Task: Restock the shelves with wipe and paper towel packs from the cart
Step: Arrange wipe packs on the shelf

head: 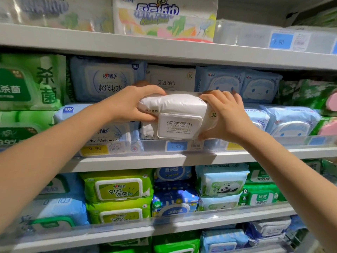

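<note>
A white pack of cleaning wipes with a grey lid label sits at the front of the middle shelf, above a blue 7.90 price tag. My left hand grips its left end, fingers curled over the top. My right hand grips its right end the same way. Behind it stands another white wipe pack of the same kind. The cart is out of view.
Blue wipe packs stand left of the white ones, and light blue cartoon packs to the right. Green packs fill the far left. A paper towel pack sits on the top shelf. Lower shelves hold several green and blue packs.
</note>
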